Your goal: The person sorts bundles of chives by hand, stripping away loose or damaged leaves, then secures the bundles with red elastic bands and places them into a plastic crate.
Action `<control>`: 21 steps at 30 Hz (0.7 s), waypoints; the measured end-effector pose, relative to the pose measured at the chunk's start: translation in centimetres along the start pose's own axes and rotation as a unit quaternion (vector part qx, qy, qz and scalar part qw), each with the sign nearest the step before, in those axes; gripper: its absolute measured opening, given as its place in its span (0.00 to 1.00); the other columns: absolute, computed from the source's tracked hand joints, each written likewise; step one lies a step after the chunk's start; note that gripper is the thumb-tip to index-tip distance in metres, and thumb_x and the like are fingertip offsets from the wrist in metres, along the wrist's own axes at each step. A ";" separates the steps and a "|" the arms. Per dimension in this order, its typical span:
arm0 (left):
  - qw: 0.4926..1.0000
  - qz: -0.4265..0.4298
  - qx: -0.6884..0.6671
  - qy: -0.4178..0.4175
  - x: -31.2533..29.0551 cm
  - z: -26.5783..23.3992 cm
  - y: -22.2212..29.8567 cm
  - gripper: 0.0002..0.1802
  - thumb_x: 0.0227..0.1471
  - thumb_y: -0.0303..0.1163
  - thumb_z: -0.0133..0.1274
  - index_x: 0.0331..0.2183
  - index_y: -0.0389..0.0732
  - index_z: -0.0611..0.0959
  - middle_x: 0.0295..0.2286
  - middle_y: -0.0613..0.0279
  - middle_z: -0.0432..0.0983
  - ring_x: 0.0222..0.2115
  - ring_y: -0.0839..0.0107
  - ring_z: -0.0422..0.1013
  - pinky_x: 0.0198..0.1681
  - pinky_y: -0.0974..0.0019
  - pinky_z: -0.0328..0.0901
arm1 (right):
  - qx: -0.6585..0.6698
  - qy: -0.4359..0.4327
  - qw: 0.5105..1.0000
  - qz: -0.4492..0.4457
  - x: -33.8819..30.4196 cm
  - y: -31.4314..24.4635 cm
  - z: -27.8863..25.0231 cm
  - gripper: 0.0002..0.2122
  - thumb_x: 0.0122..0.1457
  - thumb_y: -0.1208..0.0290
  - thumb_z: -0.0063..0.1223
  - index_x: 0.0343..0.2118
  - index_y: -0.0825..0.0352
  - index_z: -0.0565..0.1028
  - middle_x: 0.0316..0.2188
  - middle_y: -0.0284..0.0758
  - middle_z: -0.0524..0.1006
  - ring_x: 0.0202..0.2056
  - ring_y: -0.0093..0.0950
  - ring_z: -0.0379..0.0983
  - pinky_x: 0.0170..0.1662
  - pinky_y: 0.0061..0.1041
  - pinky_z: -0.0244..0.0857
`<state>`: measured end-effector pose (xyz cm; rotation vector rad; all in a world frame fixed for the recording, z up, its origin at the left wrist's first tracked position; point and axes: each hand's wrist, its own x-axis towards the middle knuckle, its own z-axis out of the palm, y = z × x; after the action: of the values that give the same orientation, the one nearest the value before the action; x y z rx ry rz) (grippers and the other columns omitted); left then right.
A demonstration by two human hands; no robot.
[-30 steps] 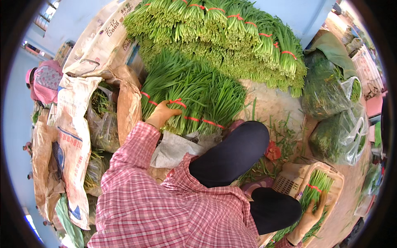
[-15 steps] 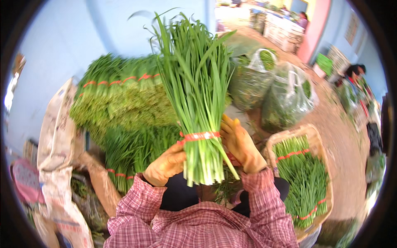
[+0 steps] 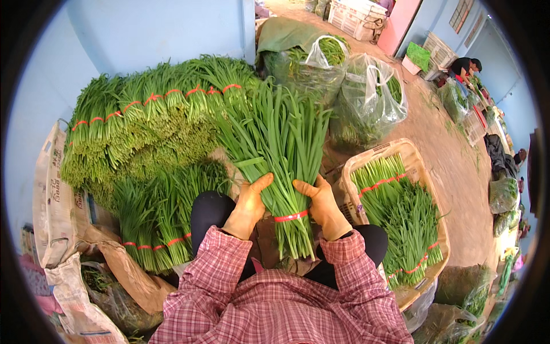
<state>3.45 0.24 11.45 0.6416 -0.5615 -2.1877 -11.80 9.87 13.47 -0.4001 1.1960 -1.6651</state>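
A bunch of garlic chives, bound low with a red band, is held between my two gloved hands above my lap. Its leaves fan out away from me and its cut stem ends point toward my body. My left hand is closed on the bunch's left side, thumb over the leaves. From the right side, my right hand grips it the same way. Both thumbs lie just above the band; the fingers beneath are partly hidden by leaves.
Banded chive bunches are stacked at the far left, and more bunches lie nearer. A tan crate with bunches stands on my right. Behind it sit clear plastic bags of greens. A person works at far right.
The bunch has come down closer to my lap, its leaves now tilted away from me. My hands have moved from around its band to grip the leaves just above it.
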 end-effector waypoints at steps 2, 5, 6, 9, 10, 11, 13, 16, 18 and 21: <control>0.999 -0.011 -0.019 0.031 0.1 0.0 -0.5 0.27 0.52 0.21 0.59 0.54 0.37 0.73 0.49 0.57 0.75 0.49 0.60 0.72 0.54 0.54 0.69 | -0.057 0.012 0.998 -0.016 0.4 0.2 -0.5 0.29 0.55 0.71 0.66 0.58 0.72 0.68 0.49 0.39 0.77 0.46 0.29 0.74 0.50 0.27 0.69; 0.998 -0.013 -0.012 0.055 1.3 -0.6 0.2 0.26 0.51 0.20 0.58 0.53 0.38 0.75 0.48 0.57 0.76 0.49 0.60 0.72 0.54 0.52 0.69 | -0.221 0.117 0.960 -0.125 1.4 -0.7 -1.7 0.33 0.56 0.68 0.65 0.62 0.71 0.63 0.55 0.39 0.73 0.52 0.26 0.70 0.52 0.25 0.67; 0.997 -0.004 -0.005 0.083 0.9 -0.5 0.0 0.24 0.52 0.20 0.58 0.51 0.38 0.76 0.48 0.57 0.76 0.49 0.60 0.73 0.54 0.53 0.69 | -0.198 0.115 0.968 -0.103 1.0 -0.8 -2.4 0.38 0.53 0.67 0.69 0.64 0.70 0.60 0.58 0.42 0.69 0.53 0.28 0.70 0.54 0.26 0.67; 0.996 0.005 0.030 0.081 1.3 -0.4 -0.3 0.22 0.52 0.22 0.60 0.50 0.36 0.77 0.48 0.56 0.76 0.48 0.60 0.73 0.52 0.54 0.70 | -0.367 0.070 0.920 -0.119 -0.9 -1.1 -0.2 0.44 0.48 0.66 0.73 0.65 0.72 0.58 0.60 0.44 0.67 0.55 0.32 0.69 0.58 0.28 0.64; 0.997 -0.002 0.040 0.064 0.5 0.6 0.1 0.26 0.53 0.25 0.61 0.53 0.34 0.75 0.51 0.54 0.74 0.51 0.60 0.71 0.54 0.56 0.68 | -0.396 -0.001 0.907 -0.142 -1.2 -1.2 0.9 0.48 0.45 0.64 0.76 0.66 0.73 0.56 0.61 0.46 0.66 0.57 0.34 0.67 0.60 0.29 0.62; 0.998 0.004 0.053 -0.040 0.5 1.0 -0.3 0.29 0.53 0.29 0.61 0.56 0.35 0.72 0.52 0.53 0.73 0.52 0.60 0.70 0.56 0.56 0.66 | -0.500 0.006 0.851 -0.160 -0.8 0.5 0.4 0.51 0.42 0.65 0.77 0.66 0.73 0.54 0.62 0.45 0.65 0.59 0.35 0.66 0.61 0.29 0.61; 0.967 0.019 0.075 -0.241 0.5 1.4 -1.0 0.37 0.55 0.38 0.61 0.61 0.37 0.65 0.54 0.51 0.70 0.56 0.60 0.67 0.60 0.56 0.61 | -0.282 -0.004 0.950 -0.131 0.4 2.3 -0.3 0.45 0.44 0.70 0.75 0.64 0.73 0.58 0.58 0.43 0.70 0.56 0.34 0.69 0.59 0.30 0.64; 0.981 0.041 0.108 -0.153 0.9 -0.1 -1.0 0.34 0.57 0.33 0.59 0.62 0.39 0.67 0.57 0.52 0.67 0.58 0.61 0.65 0.61 0.61 0.60 | -0.033 -0.038 0.999 0.012 1.8 2.0 -3.8 0.30 0.49 0.78 0.68 0.57 0.70 0.68 0.48 0.37 0.77 0.48 0.31 0.74 0.53 0.33 0.68; 0.983 0.083 0.166 0.000 2.8 -2.5 -1.6 0.31 0.58 0.28 0.57 0.61 0.39 0.68 0.59 0.51 0.66 0.58 0.61 0.64 0.60 0.63 0.62 | 0.021 -0.039 0.998 0.045 1.9 2.6 -5.2 0.29 0.50 0.77 0.67 0.56 0.70 0.69 0.48 0.37 0.77 0.48 0.32 0.74 0.54 0.33 0.68; 0.976 -0.041 0.166 0.133 2.7 -2.7 -1.3 0.40 0.55 0.47 0.61 0.62 0.40 0.66 0.60 0.56 0.64 0.61 0.59 0.59 0.65 0.54 0.53 | 0.104 -0.067 0.987 0.099 2.0 4.7 -7.2 0.29 0.51 0.72 0.67 0.56 0.71 0.68 0.49 0.37 0.77 0.49 0.33 0.73 0.55 0.35 0.66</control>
<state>2.82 -1.59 7.92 1.1340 -0.7760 -2.0521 -15.42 11.89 5.72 -0.2496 0.9216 -1.5473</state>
